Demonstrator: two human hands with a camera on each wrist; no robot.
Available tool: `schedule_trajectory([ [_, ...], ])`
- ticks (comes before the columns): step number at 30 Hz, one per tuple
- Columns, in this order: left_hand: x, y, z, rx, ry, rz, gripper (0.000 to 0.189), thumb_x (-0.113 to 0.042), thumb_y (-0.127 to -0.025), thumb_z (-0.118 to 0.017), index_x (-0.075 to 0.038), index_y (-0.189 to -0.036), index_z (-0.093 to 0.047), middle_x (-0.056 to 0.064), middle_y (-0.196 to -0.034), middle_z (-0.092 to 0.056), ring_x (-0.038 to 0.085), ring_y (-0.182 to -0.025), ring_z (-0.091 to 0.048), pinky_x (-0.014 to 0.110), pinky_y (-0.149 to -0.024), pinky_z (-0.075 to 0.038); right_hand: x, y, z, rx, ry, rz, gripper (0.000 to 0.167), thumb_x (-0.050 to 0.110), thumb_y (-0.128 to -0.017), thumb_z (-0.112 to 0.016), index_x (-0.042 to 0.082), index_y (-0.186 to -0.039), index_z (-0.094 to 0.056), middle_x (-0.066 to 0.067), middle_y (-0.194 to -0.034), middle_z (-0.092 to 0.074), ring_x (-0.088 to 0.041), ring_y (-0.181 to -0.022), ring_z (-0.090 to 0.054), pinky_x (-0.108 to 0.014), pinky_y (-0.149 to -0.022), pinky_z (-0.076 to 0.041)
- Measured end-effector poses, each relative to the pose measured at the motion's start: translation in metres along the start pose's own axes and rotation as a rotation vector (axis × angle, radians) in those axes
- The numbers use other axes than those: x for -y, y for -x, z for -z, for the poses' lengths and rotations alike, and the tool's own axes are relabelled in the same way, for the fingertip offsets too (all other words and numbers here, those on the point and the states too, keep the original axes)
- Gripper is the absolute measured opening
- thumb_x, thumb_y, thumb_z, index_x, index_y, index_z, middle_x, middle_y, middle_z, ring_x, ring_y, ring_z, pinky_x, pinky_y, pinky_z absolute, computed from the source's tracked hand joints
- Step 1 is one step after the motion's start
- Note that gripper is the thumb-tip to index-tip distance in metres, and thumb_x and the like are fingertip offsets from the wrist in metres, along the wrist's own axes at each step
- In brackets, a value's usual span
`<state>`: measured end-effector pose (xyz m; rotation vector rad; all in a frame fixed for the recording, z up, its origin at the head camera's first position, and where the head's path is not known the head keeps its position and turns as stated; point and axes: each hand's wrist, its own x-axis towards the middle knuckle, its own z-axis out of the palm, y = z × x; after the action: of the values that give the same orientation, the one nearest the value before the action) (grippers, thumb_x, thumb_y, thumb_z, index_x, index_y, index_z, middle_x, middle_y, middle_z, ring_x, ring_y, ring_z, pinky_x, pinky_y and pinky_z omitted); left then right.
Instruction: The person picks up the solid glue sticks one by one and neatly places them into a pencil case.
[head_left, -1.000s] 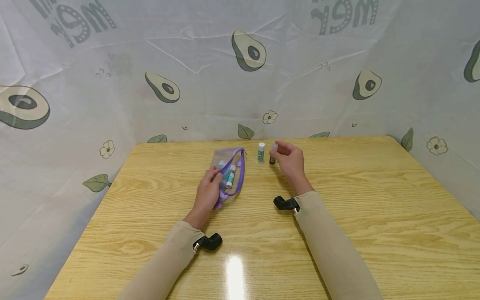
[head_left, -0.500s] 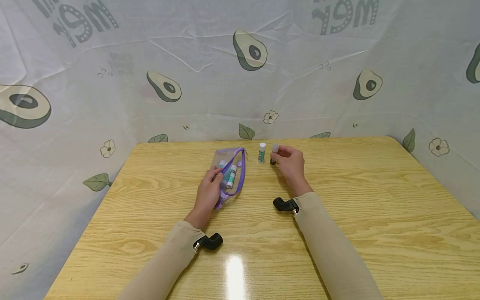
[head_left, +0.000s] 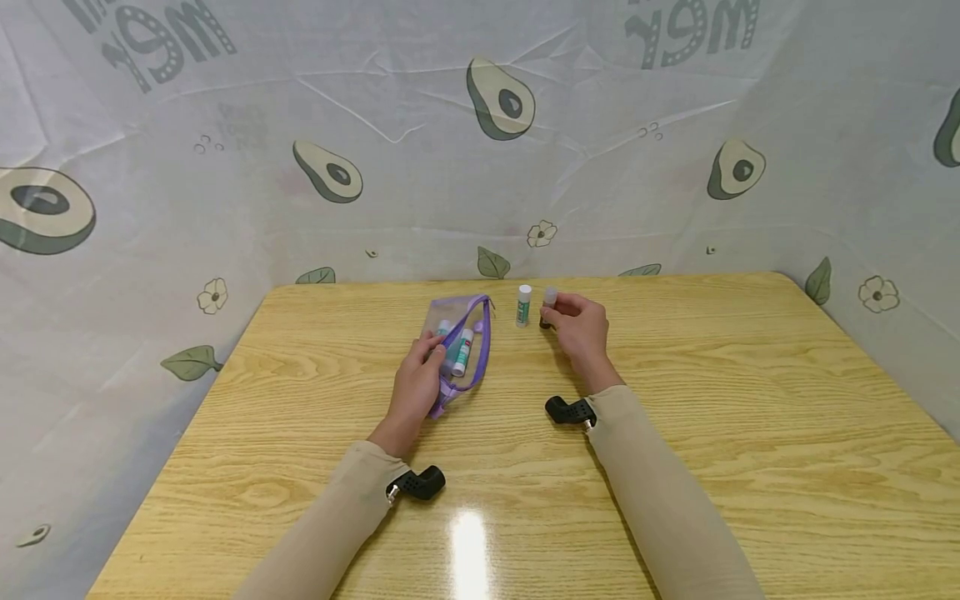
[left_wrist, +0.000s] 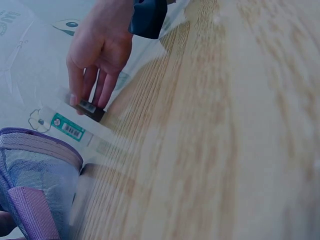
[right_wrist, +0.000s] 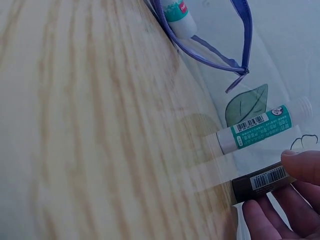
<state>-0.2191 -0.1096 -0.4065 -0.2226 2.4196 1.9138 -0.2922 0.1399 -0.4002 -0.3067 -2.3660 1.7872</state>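
Head: the pouch (head_left: 485, 340), two tubes (head_left: 462, 352) inside, is gripped by the left hand (head_left: 416, 381); the dark tube (head_left: 551, 297) is pinched by the right hand (head_left: 585, 327). Left wrist: the white tube (left_wrist: 68, 127) is seen beside the dark tube. Right wrist: both are seen upright.

The dark stick (right_wrist: 264, 181) is pinched nearly upright in the right hand (head_left: 585, 333). The purple-edged mesh pouch (head_left: 485, 342) gapes in the left hand (head_left: 417, 380), green-labelled sticks (head_left: 462, 353) inside.

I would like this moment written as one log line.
left hand: holds pouch; inside pouch: white tubes; right hand: pinches dark tube; standing tube: on table, between pouch and dark tube
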Motion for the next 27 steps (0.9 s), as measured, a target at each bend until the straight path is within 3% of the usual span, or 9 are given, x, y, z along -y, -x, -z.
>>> schedule_trajectory([
  [5,-0.001,0.0,0.001,0.004,0.006,0.011,0.047,-0.032,-0.113,-0.045,-0.013,-0.155,-0.055,0.002,-0.177,-0.027,0.026,-0.169,-0.008,0.051,-0.137,-0.01,0.001,0.0,0.0,-0.001,-0.004,-0.007,0.035,0.015,-0.101,-0.074,0.004,-0.134,-0.072,-0.019,-0.13,-0.073,-0.032,-0.125,-0.068,-0.039,-0.1,-0.056],
  [16,-0.004,-0.002,0.003,0.016,0.01,0.015,0.047,-0.032,-0.114,-0.045,-0.013,-0.155,-0.055,0.001,-0.178,-0.026,0.026,-0.169,-0.008,0.05,-0.138,-0.01,0.007,-0.003,0.004,-0.013,-0.013,-0.017,0.035,0.016,-0.101,-0.073,0.004,-0.134,-0.072,-0.017,-0.132,-0.073,-0.029,-0.126,-0.067,-0.023,-0.089,-0.054],
  [22,-0.006,-0.002,0.004,0.023,0.006,0.026,0.046,-0.032,-0.114,-0.045,-0.014,-0.155,-0.055,0.002,-0.178,-0.026,0.027,-0.169,-0.008,0.052,-0.137,-0.01,0.013,-0.003,0.009,-0.023,-0.007,-0.016,0.036,0.019,-0.101,-0.073,0.005,-0.135,-0.073,-0.016,-0.132,-0.074,-0.028,-0.126,-0.068,-0.029,-0.095,-0.056],
  [27,-0.007,-0.001,0.004,0.027,0.008,0.035,0.046,-0.032,-0.114,-0.045,-0.014,-0.156,-0.054,0.001,-0.178,-0.025,0.026,-0.169,-0.007,0.052,-0.137,-0.01,0.019,-0.003,0.012,-0.02,-0.057,-0.017,0.037,0.017,-0.102,-0.073,0.005,-0.136,-0.072,-0.018,-0.135,-0.072,-0.029,-0.127,-0.067,-0.042,-0.105,-0.059],
])
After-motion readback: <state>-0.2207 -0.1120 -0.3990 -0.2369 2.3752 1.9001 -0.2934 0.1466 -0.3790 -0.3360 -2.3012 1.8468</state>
